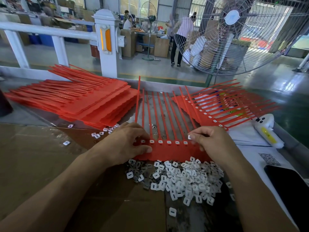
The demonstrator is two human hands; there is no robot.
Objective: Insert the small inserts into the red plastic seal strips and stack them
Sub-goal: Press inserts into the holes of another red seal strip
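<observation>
A red seal strip sheet (pixel 168 150) lies flat in front of me, its tails pointing away. Several white inserts sit in a row of its sockets. My left hand (pixel 124 144) presses on the sheet's left end, thumb on the red tab. My right hand (pixel 209 142) pinches one small white insert (pixel 189 137) over the sheet's right end. A loose heap of white inserts (pixel 182 180) lies just below the sheet. A stack of red sheets without inserts (pixel 80 99) sits at the back left. A stack of sheets with inserts (pixel 222 106) sits at the back right.
A dark phone (pixel 289 186) and a QR code label (pixel 269 159) lie at the right edge. A white wrapped device (pixel 267 131) lies behind them. A few stray inserts (pixel 100 133) lie at the left. Brown cardboard (pixel 41 156) covers the bench. A white railing and a big fan stand beyond.
</observation>
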